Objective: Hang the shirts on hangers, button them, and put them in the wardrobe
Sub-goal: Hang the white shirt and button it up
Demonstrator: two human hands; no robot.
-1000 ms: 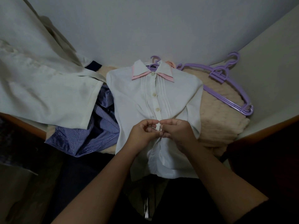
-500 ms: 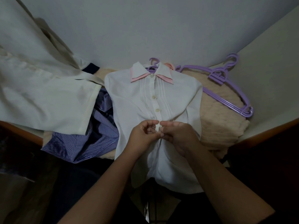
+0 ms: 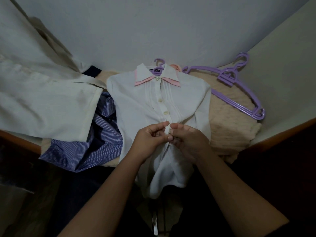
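Both hands meet at the front placket of the white shirt [image 3: 136, 106], which lies flat on the beige blanket [image 3: 230, 127] with a purple hanger [image 3: 158, 65] in its collar. Left hand [image 3: 150, 139] and right hand [image 3: 186, 141] fingers pinch the fabric below three fastened buttons [image 3: 165, 112].

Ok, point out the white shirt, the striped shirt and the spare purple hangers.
white shirt [image 3: 136, 103]: head view, on its chest panel.
striped shirt [image 3: 95, 147]: head view, on its crumpled body.
spare purple hangers [image 3: 239, 98]: head view, on the lower sloping arm.
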